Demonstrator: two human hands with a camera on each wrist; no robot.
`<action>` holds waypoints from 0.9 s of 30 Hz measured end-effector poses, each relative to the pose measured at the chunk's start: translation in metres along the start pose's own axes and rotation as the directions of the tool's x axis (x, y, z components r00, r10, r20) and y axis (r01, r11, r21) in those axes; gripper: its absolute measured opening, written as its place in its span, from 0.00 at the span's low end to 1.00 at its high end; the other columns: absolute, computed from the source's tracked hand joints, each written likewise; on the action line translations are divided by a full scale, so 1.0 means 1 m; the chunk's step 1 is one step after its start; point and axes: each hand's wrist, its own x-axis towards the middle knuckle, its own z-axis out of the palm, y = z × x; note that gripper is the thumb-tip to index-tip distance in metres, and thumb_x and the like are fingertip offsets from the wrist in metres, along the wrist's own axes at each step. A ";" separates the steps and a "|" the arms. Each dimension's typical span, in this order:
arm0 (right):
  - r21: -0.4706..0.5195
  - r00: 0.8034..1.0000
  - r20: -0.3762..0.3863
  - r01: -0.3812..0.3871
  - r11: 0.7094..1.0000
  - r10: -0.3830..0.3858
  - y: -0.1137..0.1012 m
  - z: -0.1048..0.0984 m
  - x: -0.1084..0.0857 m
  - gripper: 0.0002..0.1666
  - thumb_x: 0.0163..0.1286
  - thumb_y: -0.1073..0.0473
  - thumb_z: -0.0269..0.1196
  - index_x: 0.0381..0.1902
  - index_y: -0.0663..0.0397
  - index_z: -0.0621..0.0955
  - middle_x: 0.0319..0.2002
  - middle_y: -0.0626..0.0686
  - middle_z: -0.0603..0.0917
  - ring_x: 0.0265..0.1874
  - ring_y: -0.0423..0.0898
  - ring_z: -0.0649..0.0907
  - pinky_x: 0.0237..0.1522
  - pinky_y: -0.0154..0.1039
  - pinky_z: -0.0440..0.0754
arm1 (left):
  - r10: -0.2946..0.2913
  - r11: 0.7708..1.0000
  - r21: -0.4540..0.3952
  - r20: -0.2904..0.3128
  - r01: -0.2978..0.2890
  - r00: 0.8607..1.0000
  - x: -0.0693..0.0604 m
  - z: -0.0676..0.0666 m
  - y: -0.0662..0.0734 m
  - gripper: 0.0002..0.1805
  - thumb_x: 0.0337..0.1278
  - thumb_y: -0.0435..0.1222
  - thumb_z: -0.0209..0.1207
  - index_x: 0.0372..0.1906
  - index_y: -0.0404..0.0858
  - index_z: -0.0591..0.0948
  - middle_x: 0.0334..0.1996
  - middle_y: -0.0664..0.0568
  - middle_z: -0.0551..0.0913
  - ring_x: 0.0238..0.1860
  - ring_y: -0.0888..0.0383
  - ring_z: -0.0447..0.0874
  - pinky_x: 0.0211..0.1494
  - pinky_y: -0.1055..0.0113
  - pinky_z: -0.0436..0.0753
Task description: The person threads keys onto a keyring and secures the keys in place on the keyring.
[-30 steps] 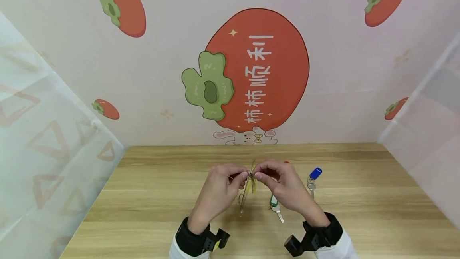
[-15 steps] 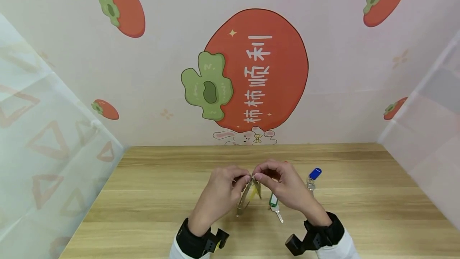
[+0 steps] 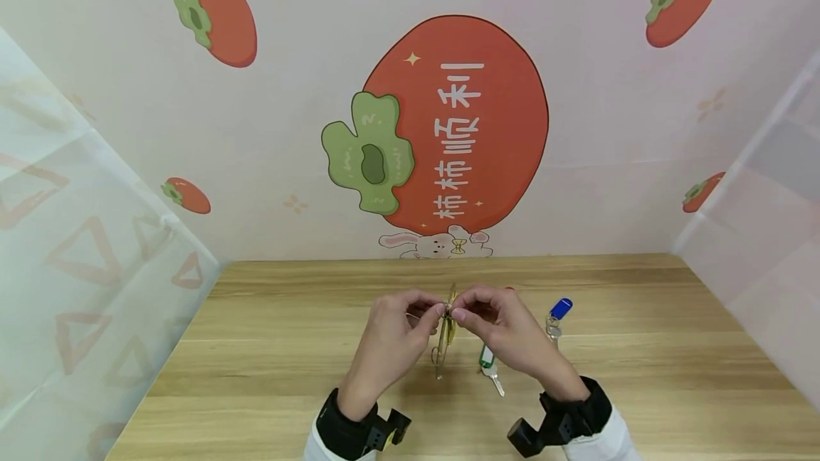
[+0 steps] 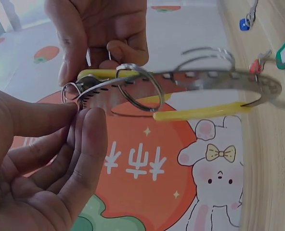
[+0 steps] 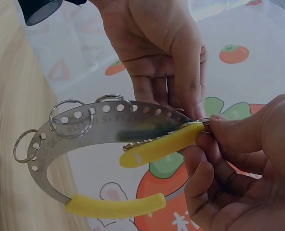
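Observation:
A curved metal key holder (image 5: 101, 125) with a row of holes and a yellow sleeve (image 5: 118, 206) hangs between the hands, above the table in the head view. My left hand (image 3: 398, 333) pinches its end, where a small split ring (image 4: 64, 94) shows in the left wrist view. At this same end my right hand (image 3: 509, 329) pinches a yellow tag (image 5: 164, 145) by its tip. A toothed metal edge, like a key's blade, lies along the tag. Fingers partly cover the ring, so whether it passes through a hole cannot be told.
Larger split rings (image 5: 92, 120) sit in other holes of the holder. On the wooden table (image 3: 288, 375) lie a green-tagged key (image 3: 492, 378), a key with a blue tag (image 3: 561, 309) and a red tag (image 4: 254, 66). A printed backdrop (image 3: 608, 126) stands behind.
The key holder swings: half a second ago it slanted down to the left with the yellow part apart, and now it hangs straighter. Both hands stay nearly in place.

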 end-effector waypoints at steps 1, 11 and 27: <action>0.005 1.000 -0.006 0.000 1.000 0.000 0.000 0.001 0.000 0.04 0.73 0.65 0.63 0.41 0.58 0.84 0.37 0.52 0.85 0.32 0.45 0.81 0.36 0.35 0.81 | -0.012 1.000 -0.019 0.000 0.012 1.000 0.000 0.000 0.000 0.04 0.67 0.30 0.63 0.40 0.34 0.87 0.28 0.56 0.85 0.29 0.64 0.83 0.32 0.70 0.84; 0.038 0.999 -0.039 -0.005 0.999 0.007 0.002 0.003 0.001 0.04 0.74 0.66 0.62 0.42 0.59 0.84 0.36 0.52 0.84 0.34 0.44 0.80 0.37 0.35 0.81 | -0.063 0.997 -0.046 0.028 0.065 0.998 0.001 -0.001 0.000 0.06 0.67 0.31 0.62 0.38 0.33 0.87 0.27 0.53 0.86 0.26 0.57 0.86 0.30 0.69 0.84; -0.110 0.981 -0.034 0.186 0.976 -0.190 0.007 -0.003 0.001 0.09 0.68 0.71 0.66 0.38 0.53 0.88 0.37 0.46 0.86 0.34 0.43 0.83 0.36 0.38 0.85 | 0.257 0.953 0.169 -0.007 -0.253 0.966 -0.001 -0.003 -0.002 0.08 0.59 0.23 0.65 0.31 0.37 0.89 0.23 0.59 0.82 0.20 0.69 0.71 0.21 0.76 0.72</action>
